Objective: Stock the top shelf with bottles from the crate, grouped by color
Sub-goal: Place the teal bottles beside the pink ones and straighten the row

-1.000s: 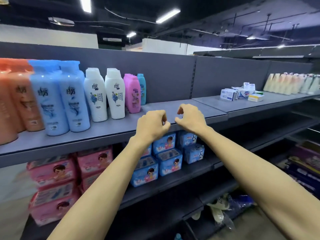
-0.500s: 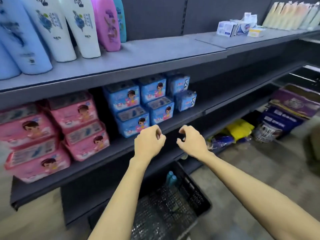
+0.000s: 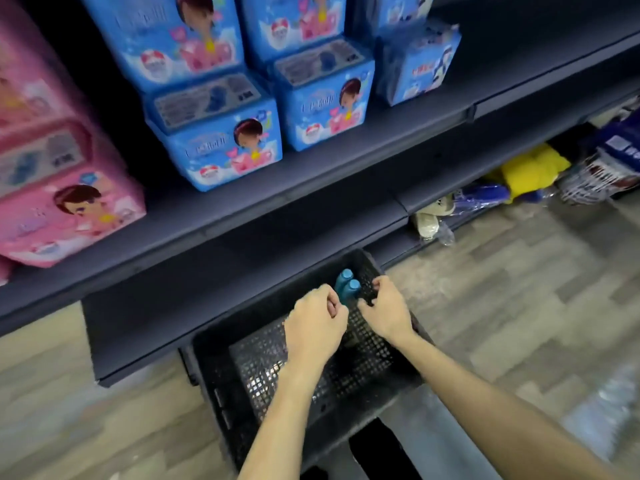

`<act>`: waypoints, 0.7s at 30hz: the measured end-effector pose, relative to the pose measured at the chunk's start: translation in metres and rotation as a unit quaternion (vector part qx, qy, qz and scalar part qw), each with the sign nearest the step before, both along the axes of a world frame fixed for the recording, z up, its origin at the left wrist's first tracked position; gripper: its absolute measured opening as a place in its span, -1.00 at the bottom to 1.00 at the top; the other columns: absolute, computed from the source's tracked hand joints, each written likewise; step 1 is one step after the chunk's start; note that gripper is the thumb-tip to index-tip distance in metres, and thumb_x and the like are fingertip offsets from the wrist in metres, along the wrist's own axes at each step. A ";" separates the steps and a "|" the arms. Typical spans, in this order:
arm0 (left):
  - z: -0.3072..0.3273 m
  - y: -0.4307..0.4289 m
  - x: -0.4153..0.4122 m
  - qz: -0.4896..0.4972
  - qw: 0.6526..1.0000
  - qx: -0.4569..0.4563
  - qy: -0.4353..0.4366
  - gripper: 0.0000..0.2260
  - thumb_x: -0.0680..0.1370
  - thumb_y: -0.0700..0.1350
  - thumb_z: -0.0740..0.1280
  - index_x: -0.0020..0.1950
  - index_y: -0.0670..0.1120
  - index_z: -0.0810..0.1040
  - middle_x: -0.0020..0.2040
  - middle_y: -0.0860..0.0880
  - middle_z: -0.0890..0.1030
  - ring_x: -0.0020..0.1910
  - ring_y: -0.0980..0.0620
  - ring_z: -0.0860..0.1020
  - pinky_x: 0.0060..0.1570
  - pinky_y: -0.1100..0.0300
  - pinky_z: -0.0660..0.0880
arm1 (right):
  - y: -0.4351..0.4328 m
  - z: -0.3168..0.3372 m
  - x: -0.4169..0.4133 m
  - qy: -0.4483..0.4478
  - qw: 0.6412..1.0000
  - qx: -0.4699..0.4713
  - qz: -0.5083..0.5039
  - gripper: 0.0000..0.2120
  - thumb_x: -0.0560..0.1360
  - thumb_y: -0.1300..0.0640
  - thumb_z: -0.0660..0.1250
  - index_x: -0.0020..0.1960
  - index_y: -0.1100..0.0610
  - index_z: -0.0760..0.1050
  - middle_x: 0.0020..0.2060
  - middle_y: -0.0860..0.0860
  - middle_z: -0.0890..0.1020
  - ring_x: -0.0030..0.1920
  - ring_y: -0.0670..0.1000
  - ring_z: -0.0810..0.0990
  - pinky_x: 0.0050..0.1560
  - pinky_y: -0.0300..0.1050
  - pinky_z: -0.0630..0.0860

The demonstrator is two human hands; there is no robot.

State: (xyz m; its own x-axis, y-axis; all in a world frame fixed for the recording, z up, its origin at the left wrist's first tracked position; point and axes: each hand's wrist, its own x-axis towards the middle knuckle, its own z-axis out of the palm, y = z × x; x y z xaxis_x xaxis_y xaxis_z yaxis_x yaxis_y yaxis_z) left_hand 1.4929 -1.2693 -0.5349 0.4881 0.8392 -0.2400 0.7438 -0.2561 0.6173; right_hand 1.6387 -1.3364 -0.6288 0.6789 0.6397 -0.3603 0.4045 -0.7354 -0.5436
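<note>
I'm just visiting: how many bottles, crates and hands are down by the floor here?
Teal bottles: 2 showing
Black crate: 1
Hands: 2, the left hand and the right hand
Total: 5

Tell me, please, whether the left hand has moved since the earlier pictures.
Yes: the left hand has dropped from above the blue packs to the black crate.
</note>
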 end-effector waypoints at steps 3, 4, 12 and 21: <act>-0.045 -0.009 0.016 0.001 0.999 -0.030 0.019 -0.93 0.47 0.00 0.29 -0.15 0.02 0.49 -0.23 0.10 0.58 -0.18 0.05 0.56 -0.15 0.10 0.51 | 0.000 -0.050 0.009 0.036 0.999 -0.029 -0.014 -0.49 0.50 0.00 0.41 0.35 0.14 0.32 0.27 0.10 0.48 0.14 0.14 0.59 0.13 0.11 0.53; -0.058 -0.012 0.021 0.000 0.999 -0.037 0.026 -0.92 0.47 0.00 0.29 -0.15 0.02 0.50 -0.23 0.10 0.58 -0.17 0.05 0.56 -0.16 0.11 0.51 | 0.001 -0.066 0.012 0.043 0.998 -0.037 -0.014 -0.48 0.51 0.00 0.40 0.37 0.14 0.31 0.29 0.10 0.47 0.16 0.14 0.58 0.15 0.09 0.53; -0.142 -0.013 0.056 -0.016 0.997 -0.064 0.051 -0.92 0.49 0.00 0.29 -0.17 0.04 0.46 -0.23 0.11 0.57 -0.19 0.05 0.54 -0.18 0.09 0.51 | 0.019 -0.164 0.035 0.044 0.996 -0.071 0.031 -0.44 0.59 0.03 0.28 0.50 0.17 0.21 0.30 0.20 0.50 0.28 0.21 0.51 0.21 0.03 0.47; -0.208 -0.004 0.060 -0.004 0.995 -0.077 0.068 -0.94 0.50 0.01 0.31 -0.15 0.07 0.47 -0.25 0.16 0.56 -0.25 0.17 0.52 -0.26 0.17 0.50 | 0.049 -0.229 0.040 0.036 0.999 -0.033 0.008 -0.61 0.66 -0.03 0.15 0.40 0.15 0.34 0.22 0.14 0.57 0.20 0.16 0.56 0.14 -0.08 0.43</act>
State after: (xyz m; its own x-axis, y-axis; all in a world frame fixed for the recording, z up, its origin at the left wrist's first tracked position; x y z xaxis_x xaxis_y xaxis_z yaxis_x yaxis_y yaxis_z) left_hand 1.5530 -1.2733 -0.7427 0.4487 0.7840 -0.4289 0.8215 -0.1728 0.5434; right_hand 1.6782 -1.2879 -0.8581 0.6398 0.6237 -0.4491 0.3780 -0.7641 -0.5228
